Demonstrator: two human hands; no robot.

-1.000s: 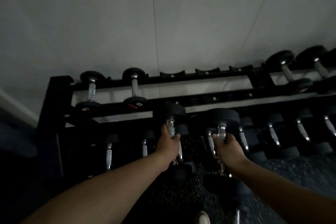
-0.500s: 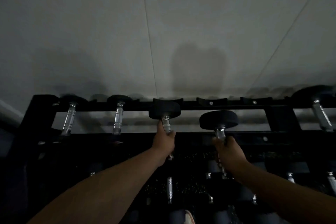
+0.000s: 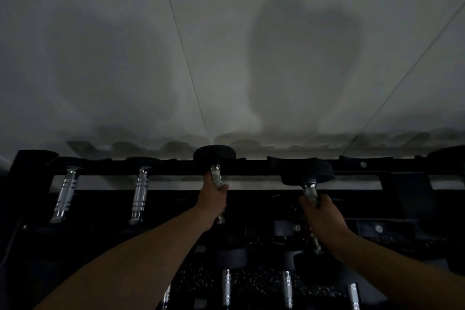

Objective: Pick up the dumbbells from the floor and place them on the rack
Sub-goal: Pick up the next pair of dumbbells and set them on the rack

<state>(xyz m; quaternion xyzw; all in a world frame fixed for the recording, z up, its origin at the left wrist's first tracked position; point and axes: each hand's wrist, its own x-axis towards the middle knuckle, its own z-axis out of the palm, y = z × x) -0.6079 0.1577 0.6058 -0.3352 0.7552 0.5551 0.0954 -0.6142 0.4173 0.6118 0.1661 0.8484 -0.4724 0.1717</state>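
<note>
My left hand (image 3: 212, 199) grips the chrome handle of a black-headed dumbbell (image 3: 214, 155), whose far head sits at the back rail of the black rack's (image 3: 176, 171) top tier. My right hand (image 3: 324, 219) holds a second dumbbell (image 3: 308, 172) by its handle. That far head hangs just in front of an empty cradle (image 3: 292, 160) on the back rail, slightly lower than the left one. Both near heads are lost in the dark below my hands.
Two dumbbells (image 3: 66, 191) (image 3: 140, 191) rest on the top tier to the left. Another black head (image 3: 450, 156) shows at the far right. Several chrome handles (image 3: 286, 287) lie on the lower tier. A pale wall (image 3: 226, 45) rises behind the rack.
Both hands have carried their dumbbells up and forward to the top tier. The left dumbbell's far head now reaches the back rail, and the rack fills more of the view.
</note>
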